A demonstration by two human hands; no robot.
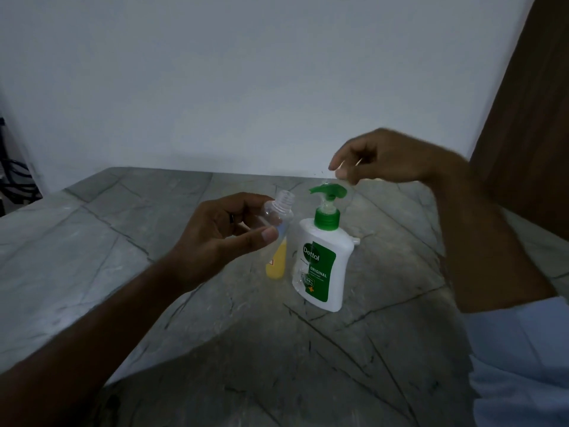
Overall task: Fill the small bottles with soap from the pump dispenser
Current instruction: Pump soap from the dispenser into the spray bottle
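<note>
My left hand (221,238) grips a small empty clear bottle (278,208), tilted, with its open threaded neck pointing up and right. Just below it a second small bottle (276,263), holding yellow soap, stands on the table. Right beside that stands the white pump dispenser (323,266) with its green pump head (328,191). My right hand (378,158) hovers just above the pump head, apart from it. Its fingertips pinch a small, blurred clear piece that looks like a bottle cap (341,173).
Everything stands on a grey stone table (123,241) against a white wall. A small white object (357,241) lies behind the dispenser. A brown wooden panel (529,118) rises at the right. Dark cables (15,177) hang past the table's left edge.
</note>
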